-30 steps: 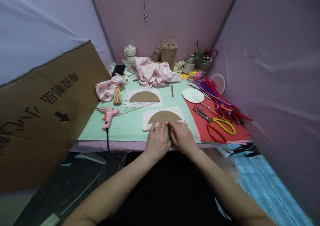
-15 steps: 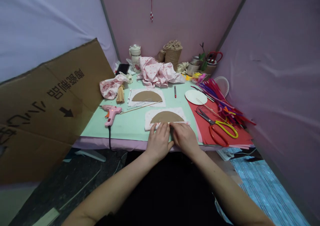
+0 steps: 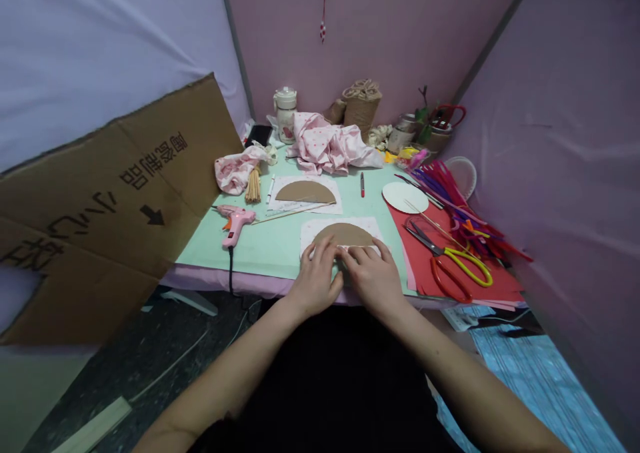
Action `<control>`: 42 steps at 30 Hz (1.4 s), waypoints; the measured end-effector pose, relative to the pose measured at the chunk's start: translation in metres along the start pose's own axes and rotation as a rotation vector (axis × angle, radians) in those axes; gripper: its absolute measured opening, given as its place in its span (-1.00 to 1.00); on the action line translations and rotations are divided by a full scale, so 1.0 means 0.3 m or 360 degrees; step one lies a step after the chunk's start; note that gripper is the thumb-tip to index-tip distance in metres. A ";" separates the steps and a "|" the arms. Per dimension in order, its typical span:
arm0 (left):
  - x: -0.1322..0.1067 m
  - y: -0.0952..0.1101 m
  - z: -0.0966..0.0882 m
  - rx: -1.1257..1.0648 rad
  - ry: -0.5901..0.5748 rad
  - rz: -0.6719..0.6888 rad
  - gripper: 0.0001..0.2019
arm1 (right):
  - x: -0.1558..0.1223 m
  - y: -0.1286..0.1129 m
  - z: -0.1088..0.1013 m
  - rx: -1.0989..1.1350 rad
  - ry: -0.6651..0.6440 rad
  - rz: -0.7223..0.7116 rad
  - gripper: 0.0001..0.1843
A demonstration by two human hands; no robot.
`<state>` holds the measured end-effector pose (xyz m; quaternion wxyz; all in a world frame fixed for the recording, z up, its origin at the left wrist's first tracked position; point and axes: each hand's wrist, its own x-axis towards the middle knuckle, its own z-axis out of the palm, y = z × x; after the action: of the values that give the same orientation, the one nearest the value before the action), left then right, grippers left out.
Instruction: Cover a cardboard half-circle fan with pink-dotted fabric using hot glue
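Note:
A brown cardboard half-circle [image 3: 343, 233] lies on a piece of white printed fabric [image 3: 371, 226] near the table's front edge. The fabric's near edge is folded up over the straight side of the cardboard. My left hand [image 3: 316, 276] rests on the left part of this fold with its fingers spread. On the right part, my right hand [image 3: 373, 273] presses down, fingers apart and fairly flat. Both hands hide much of the fold. Farther back, a second cardboard half-circle [image 3: 306, 191] lies on another fabric piece [image 3: 336, 185].
At left are a pink glue gun [image 3: 237, 221], a bundle of sticks [image 3: 253, 186] and a big cardboard sheet [image 3: 115, 206]. Scissors [image 3: 445, 256] lie on red sheets [image 3: 415, 266] at right, near a white paper plate [image 3: 405, 198]. Crumpled pink fabric [image 3: 330, 143] sits behind.
My fingers have moved a little forward onto the folded edge and spread apart, the right hand's most. The whole view has shifted slightly, so things appear farther right.

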<state>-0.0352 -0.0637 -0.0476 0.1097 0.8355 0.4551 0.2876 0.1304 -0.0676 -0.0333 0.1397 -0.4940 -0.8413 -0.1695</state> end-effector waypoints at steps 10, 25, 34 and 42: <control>-0.056 -0.015 -0.034 0.0236 0.0417 -0.0124 -0.72 | 0.011 -0.018 -0.030 -0.0121 -0.0185 -0.0011 -0.63; -0.054 -0.020 -0.034 0.0619 0.0173 -0.0070 -0.69 | 0.014 -0.017 -0.035 -0.0128 -0.0202 -0.0016 -0.62; -0.020 -0.031 -0.085 0.0740 -0.0025 0.0083 -0.72 | 0.027 -0.012 -0.044 -0.0112 -0.0263 -0.0036 -0.62; 0.035 -0.016 -0.120 0.0747 -0.0217 0.0049 -0.81 | 0.030 -0.015 -0.051 -0.0143 -0.0255 -0.0042 -0.61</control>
<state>-0.0552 -0.0553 -0.0165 -0.0612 0.8625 0.4882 0.1185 0.1232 -0.0690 -0.0166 0.0473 -0.5006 -0.8478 -0.1688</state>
